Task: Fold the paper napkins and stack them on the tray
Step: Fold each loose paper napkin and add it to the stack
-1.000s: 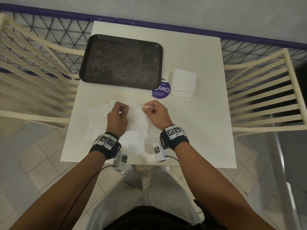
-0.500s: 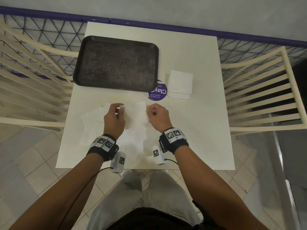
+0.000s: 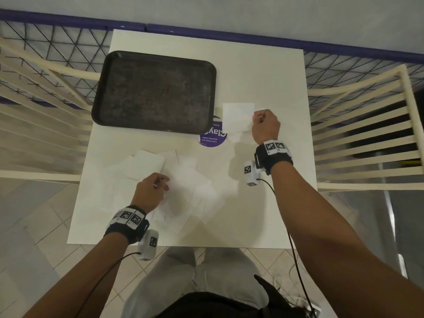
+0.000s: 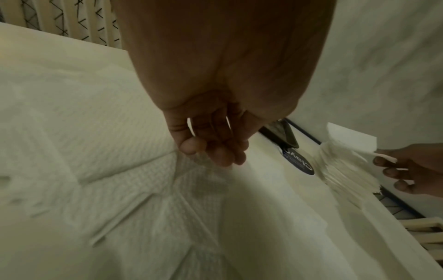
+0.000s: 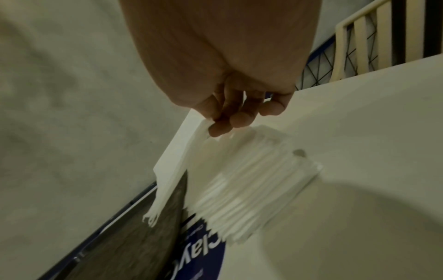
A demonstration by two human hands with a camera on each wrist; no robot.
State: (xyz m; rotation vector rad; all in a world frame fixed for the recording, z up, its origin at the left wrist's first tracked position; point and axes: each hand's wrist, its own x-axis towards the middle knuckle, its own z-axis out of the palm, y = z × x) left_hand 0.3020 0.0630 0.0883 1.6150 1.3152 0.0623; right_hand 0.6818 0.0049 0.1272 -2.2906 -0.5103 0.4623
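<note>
The dark tray (image 3: 153, 92) lies bare at the table's back left. Right of it sits a stack of folded white napkins (image 3: 235, 136), also in the right wrist view (image 5: 251, 189). My right hand (image 3: 255, 119) pinches one folded napkin (image 3: 238, 115) by its edge, lifted just above that stack (image 5: 177, 163). Several unfolded napkins (image 3: 188, 193) lie spread over the near part of the table. My left hand (image 3: 164, 183) hangs over them with loosely curled fingers (image 4: 213, 153) and holds nothing. A smaller folded napkin (image 3: 146, 165) lies just beyond it.
A round purple sticker (image 3: 212, 138) sits on the white table (image 3: 263, 214) between tray and stack. Cream slatted chairs (image 3: 367, 134) flank the table on both sides. A wire fence and grey wall run along the far edge.
Both hands pinched one napkin in front of me. My right hand has gone to the stack at the back right and pinches a napkin there. The left hand has let go and drawn back.
</note>
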